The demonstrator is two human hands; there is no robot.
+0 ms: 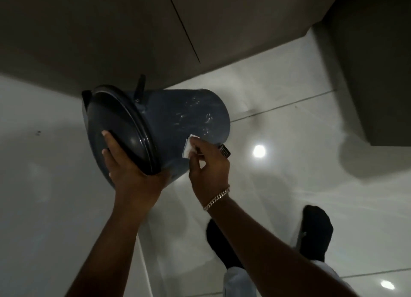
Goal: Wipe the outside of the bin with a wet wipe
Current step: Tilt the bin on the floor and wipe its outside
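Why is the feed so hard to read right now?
Head view: dim overall; ceiling-light glare on the glossy floor; the bin is dark, with smears catching light; right hand and wipe slightly motion-blurred; wide-angle bending at the edges.

We see our left hand (131,172) gripping the black lid (120,127) end of a dark blue pedal bin (178,123), tilted on its side above the glossy white tiled floor (289,185). Our right hand (209,170), a chain bracelet (216,198) at its wrist, presses a folded white wet wipe (189,146) against the bin's streaked wall, near its foot pedal (225,151).
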